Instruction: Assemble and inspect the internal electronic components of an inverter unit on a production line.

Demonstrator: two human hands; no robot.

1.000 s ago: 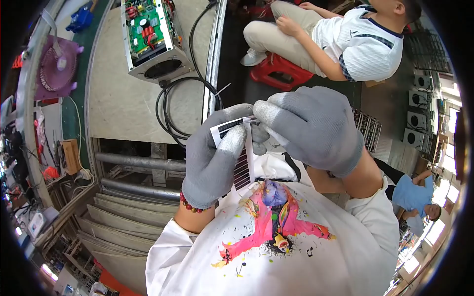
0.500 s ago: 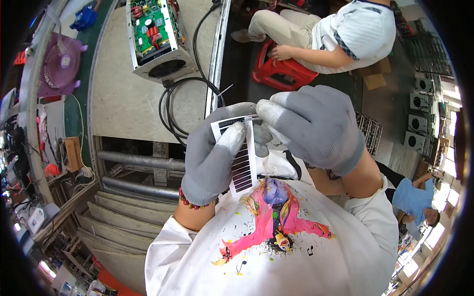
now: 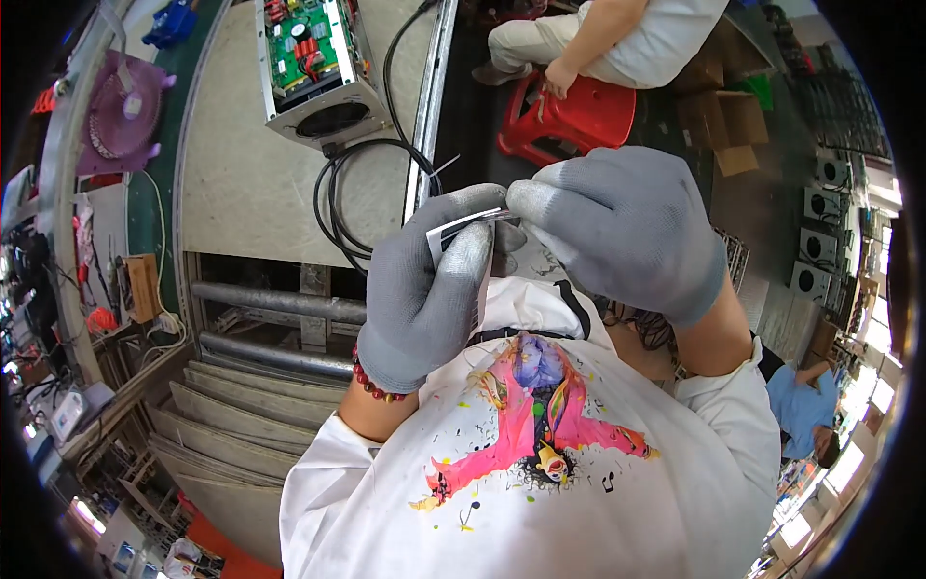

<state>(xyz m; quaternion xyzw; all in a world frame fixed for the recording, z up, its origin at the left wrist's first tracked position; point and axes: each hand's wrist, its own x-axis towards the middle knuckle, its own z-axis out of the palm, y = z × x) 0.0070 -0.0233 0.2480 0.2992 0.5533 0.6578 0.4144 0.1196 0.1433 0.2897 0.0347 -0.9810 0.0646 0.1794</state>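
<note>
Both my hands wear grey gloves with pale, worn fingertips, and they are raised in front of my chest. My left hand (image 3: 420, 299) pinches a narrow white sheet of black labels (image 3: 465, 223) between thumb and fingers. The sheet is tilted, so mostly its upper edge shows; the left thumb covers much of the rest. My right hand (image 3: 627, 227) is closed, its thumb and forefinger pressed together at the sheet's upper right end. What exactly lies between those fingertips is small and mostly hidden.
An opened metal device with a green circuit board (image 3: 313, 48) stands on the workbench (image 3: 222, 193), beside a coiled black cable (image 3: 323, 207). Boards (image 3: 241, 405) are stacked below. A person (image 3: 666, 43) is near a red stool (image 3: 588, 111); cardboard boxes (image 3: 738, 121) lie behind.
The label sheet has tipped, so its striped face no longer shows. My right hand has shifted slightly up and right. The person by the stool has moved back, uncovering more of the red seat.
</note>
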